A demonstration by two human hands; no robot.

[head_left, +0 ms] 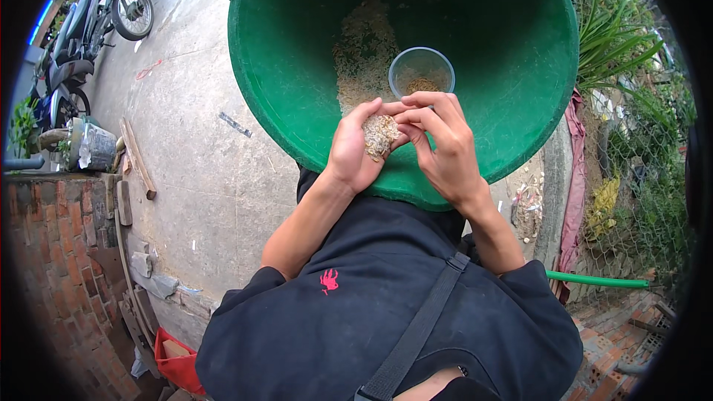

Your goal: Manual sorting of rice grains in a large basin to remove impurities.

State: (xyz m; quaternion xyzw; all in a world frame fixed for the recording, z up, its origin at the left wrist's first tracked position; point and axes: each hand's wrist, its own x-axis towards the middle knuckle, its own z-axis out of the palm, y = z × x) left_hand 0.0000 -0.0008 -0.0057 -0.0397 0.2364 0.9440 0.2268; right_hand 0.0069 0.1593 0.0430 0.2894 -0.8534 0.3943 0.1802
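My left hand is turned palm up and cupped around a small heap of rice grains, pale with some brownish bits among them. Over the heap's right edge, my right hand has its thumb and fingertips pinched together; anything between them is too small to make out. Both hands are above the near rim of a wide green tub. Inside the tub, just beyond my fingers, stands a clear plastic cup with brown grains at its bottom. A band of loose rice lies on the tub floor left of the cup.
Motorbikes stand at the far left on the concrete. A brick wall, a bucket and a wooden plank are at the left. A wire fence with plants runs along the right, near a green pipe.
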